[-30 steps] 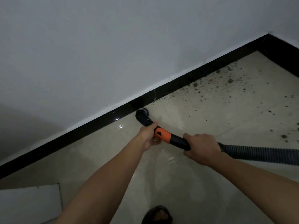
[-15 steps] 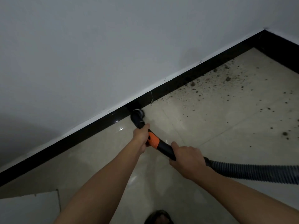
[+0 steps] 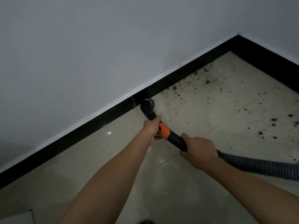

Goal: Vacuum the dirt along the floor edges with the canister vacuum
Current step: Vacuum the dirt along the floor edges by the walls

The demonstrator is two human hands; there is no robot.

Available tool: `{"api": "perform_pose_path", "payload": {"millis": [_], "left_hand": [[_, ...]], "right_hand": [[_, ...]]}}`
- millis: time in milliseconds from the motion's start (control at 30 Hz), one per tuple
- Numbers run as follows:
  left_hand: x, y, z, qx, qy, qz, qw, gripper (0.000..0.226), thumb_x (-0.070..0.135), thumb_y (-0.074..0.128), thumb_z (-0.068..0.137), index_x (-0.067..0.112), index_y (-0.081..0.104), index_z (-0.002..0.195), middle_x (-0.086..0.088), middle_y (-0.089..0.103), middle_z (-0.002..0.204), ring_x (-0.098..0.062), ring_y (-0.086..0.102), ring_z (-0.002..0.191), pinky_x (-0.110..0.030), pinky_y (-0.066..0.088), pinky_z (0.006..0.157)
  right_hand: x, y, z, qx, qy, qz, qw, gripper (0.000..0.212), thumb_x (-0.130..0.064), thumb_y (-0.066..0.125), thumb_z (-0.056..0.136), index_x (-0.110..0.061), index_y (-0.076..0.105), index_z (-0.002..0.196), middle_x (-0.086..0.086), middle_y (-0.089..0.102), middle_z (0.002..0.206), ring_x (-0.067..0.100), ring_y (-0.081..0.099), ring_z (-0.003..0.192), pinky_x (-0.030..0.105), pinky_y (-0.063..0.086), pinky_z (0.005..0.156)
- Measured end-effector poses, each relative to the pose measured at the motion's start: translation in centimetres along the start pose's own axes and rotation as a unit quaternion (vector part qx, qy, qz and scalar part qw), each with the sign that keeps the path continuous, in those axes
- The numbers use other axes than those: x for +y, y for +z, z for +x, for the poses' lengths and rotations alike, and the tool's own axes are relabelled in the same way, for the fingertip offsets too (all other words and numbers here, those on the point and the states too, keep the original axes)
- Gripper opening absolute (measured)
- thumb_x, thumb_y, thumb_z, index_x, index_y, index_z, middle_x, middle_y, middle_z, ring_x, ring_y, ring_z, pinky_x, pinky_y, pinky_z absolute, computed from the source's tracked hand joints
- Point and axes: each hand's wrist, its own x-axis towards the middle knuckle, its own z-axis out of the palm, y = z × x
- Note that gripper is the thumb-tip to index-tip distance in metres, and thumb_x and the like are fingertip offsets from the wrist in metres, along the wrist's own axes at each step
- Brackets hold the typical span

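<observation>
Vacuum wand clasped in both hands — left hand just behind nozzle, right hand at hose end.

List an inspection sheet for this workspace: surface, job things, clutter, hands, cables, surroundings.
surface: glossy beige tile floor, looks clean left of the nozzle.
job's things: nozzle at the black baseboard; dirt scattered to its right.
clutter: pale slab at lower-left edge.
grippers: left hand grips wand behind nozzle; right hand grips its rear end.
cables: ribbed hose exits right; no cord seen.
surroundings: white wall, nothing else seen.
</observation>
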Motion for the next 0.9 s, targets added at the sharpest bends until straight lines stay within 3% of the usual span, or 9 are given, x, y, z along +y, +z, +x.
{"api": "perform_pose_path", "payload": {"millis": [200, 367, 467, 667, 800, 900], "left_hand": [[-6.9, -8.1, -4.4, 0.140, -0.022, 0.000, 0.990, 0.033, 0.036, 0.056, 0.094, 0.008, 0.049, 0.110, -0.012, 0.059, 0.091, -0.026, 0.058, 0.081, -0.034, 0.052, 0.059], [-10.5, -10.1, -7.6, 0.166, -0.023, 0.006, 0.986, 0.022, 0.033, 0.053, 0.097, 0.011, 0.051, 0.095, -0.012, 0.059, 0.088, -0.024, 0.057, 0.076, -0.037, 0.052, 0.067], [-10.1, -7.9, -7.7, 0.141, -0.016, 0.026, 0.990, 0.024, 0.033, 0.052, 0.097, 0.010, 0.051, 0.096, -0.012, 0.058, 0.086, -0.024, 0.056, 0.075, -0.034, 0.050, 0.062], [-7.4, 1.3, -6.9, 0.040, -0.014, 0.111, 0.993, 0.042, 0.043, 0.049, 0.097, 0.007, 0.046, 0.119, -0.014, 0.058, 0.107, -0.026, 0.057, 0.085, -0.029, 0.046, 0.052], [-6.0, 7.3, -7.5, -0.033, -0.018, 0.153, 0.987, 0.037, 0.044, 0.046, 0.099, 0.010, 0.042, 0.111, -0.008, 0.055, 0.092, -0.019, 0.053, 0.071, -0.028, 0.047, 0.053], [-6.2, 10.8, -7.7, -0.079, -0.012, 0.198, 0.977, 0.038, 0.047, 0.045, 0.098, 0.010, 0.043, 0.110, -0.008, 0.055, 0.092, -0.021, 0.054, 0.073, -0.029, 0.047, 0.053]], "right_hand": [[-5.5, 2.1, -2.9, -0.062, -0.132, 0.013, 0.989, 0.035, -0.044, 0.052, 0.090, -0.023, 0.047, 0.118, 0.003, 0.066, 0.103, 0.024, 0.064, 0.088, 0.030, 0.032, 0.063], [-7.6, 4.1, -6.4, -0.103, -0.184, 0.021, 0.977, 0.037, -0.043, 0.050, 0.091, -0.017, 0.047, 0.118, 0.009, 0.065, 0.108, 0.029, 0.062, 0.092, 0.032, 0.029, 0.065], [-5.4, 3.7, -7.1, -0.096, -0.162, 0.016, 0.982, 0.039, -0.045, 0.049, 0.092, -0.018, 0.046, 0.120, 0.008, 0.065, 0.109, 0.028, 0.063, 0.093, 0.032, 0.031, 0.065], [2.8, 1.6, -8.2, -0.073, -0.065, 0.004, 0.995, 0.041, -0.050, 0.049, 0.090, -0.023, 0.046, 0.121, 0.002, 0.066, 0.106, 0.021, 0.062, 0.087, 0.031, 0.032, 0.063], [7.1, 0.8, -10.2, -0.065, 0.009, 0.014, 0.998, 0.038, -0.053, 0.050, 0.089, -0.025, 0.045, 0.116, -0.002, 0.065, 0.100, 0.014, 0.048, 0.071, 0.025, 0.027, 0.049], [9.3, 0.9, -12.3, -0.065, 0.067, 0.037, 0.995, 0.032, -0.053, 0.050, 0.089, -0.027, 0.043, 0.107, -0.005, 0.061, 0.091, 0.013, 0.050, 0.072, 0.029, 0.035, 0.056]]}}
